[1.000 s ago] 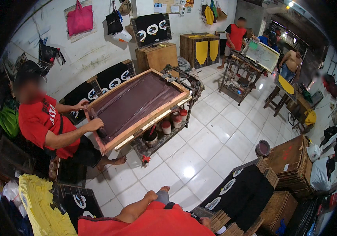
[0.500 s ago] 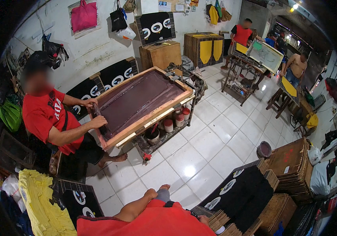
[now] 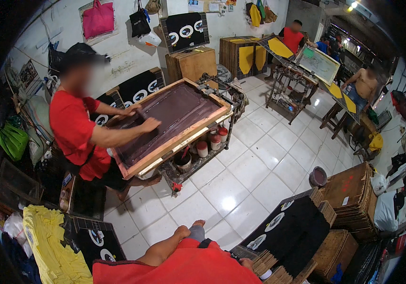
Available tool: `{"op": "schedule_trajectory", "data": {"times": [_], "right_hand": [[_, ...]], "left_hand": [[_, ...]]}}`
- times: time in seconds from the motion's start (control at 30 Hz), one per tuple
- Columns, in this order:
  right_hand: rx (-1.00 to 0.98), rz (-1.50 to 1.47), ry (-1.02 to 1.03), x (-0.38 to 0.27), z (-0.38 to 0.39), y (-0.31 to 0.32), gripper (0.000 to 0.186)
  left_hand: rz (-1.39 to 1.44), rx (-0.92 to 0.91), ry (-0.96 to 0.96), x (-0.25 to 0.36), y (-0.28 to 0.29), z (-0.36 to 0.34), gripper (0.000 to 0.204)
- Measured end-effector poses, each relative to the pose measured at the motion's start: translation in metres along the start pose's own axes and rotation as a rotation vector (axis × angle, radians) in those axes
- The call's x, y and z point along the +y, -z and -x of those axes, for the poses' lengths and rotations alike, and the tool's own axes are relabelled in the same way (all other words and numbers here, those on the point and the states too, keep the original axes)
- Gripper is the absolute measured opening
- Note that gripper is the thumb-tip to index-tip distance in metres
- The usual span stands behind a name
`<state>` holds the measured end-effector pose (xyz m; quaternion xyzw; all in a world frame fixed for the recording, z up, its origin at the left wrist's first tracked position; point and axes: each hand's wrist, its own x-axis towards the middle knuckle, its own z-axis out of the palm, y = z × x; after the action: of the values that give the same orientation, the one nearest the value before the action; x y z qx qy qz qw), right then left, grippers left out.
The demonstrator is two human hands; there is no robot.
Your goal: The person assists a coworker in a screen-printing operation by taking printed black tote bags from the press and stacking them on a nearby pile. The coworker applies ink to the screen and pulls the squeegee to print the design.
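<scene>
My left hand (image 3: 182,231) rests loosely closed at my grey-clad leg, with nothing visible in it. My right hand (image 3: 246,263) shows only in part beside my red shirt (image 3: 184,267), close to the edges of the stacked boards (image 3: 265,262); its fingers are too hidden to read. On top of these boards lies black cloth (image 3: 297,234) with white oval prints. Across from me, a co-worker in red (image 3: 72,118) leans over a wood-framed printing screen (image 3: 165,113) coated in dark purple ink, both hands above its left part.
Paint pots (image 3: 202,149) stand on the rack under the screen. Yellow cloth (image 3: 54,241) is piled at lower left. A bucket (image 3: 317,176) sits on the tiled floor by stacked brown boards (image 3: 347,191). Other people work around a second screen (image 3: 319,65) at the back.
The co-worker has leaned in, and their hands have moved from the screen's near left edge toward its middle. At the back, a board with yellow pieces has been raised. My hands have not moved.
</scene>
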<state>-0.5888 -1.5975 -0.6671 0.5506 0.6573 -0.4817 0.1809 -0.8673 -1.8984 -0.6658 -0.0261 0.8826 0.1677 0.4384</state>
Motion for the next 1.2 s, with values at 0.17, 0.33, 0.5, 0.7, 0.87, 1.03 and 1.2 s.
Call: {"op": "schedule_trajectory", "data": {"times": [0.17, 0.33, 0.5, 0.7, 0.87, 1.03, 1.2], "right_hand": [[0.046, -0.221, -0.165, -0.013, 0.008, -0.002, 0.012], [0.015, -0.234, -0.190, -0.016, 0.005, 0.000, 0.014], [-0.043, 0.001, -0.036, -0.014, 0.007, 0.008, 0.021], [-0.027, -0.122, -0.069, -0.017, 0.008, 0.010, 0.019], [0.031, -0.177, -0.006, 0.000, -0.012, 0.005, 0.014], [0.212, -0.468, 0.359, -0.100, 0.006, 0.032, 0.007], [0.372, -0.757, 1.261, -0.292, 0.176, 0.158, 0.029]], "left_hand": [[0.028, 0.005, 0.034, 0.006, 0.006, 0.012, 0.037], [0.011, 0.021, 0.046, 0.003, 0.001, 0.005, 0.036], [-0.001, 0.015, 0.006, 0.000, -0.002, -0.001, 0.036], [-0.011, 0.019, 0.000, 0.002, -0.003, 0.000, 0.036], [0.004, 0.028, -0.005, 0.005, -0.004, 0.002, 0.037], [-0.008, 0.023, -0.004, 0.004, -0.004, 0.004, 0.037], [-0.109, 0.004, -0.066, 0.006, -0.010, -0.004, 0.035]]}}
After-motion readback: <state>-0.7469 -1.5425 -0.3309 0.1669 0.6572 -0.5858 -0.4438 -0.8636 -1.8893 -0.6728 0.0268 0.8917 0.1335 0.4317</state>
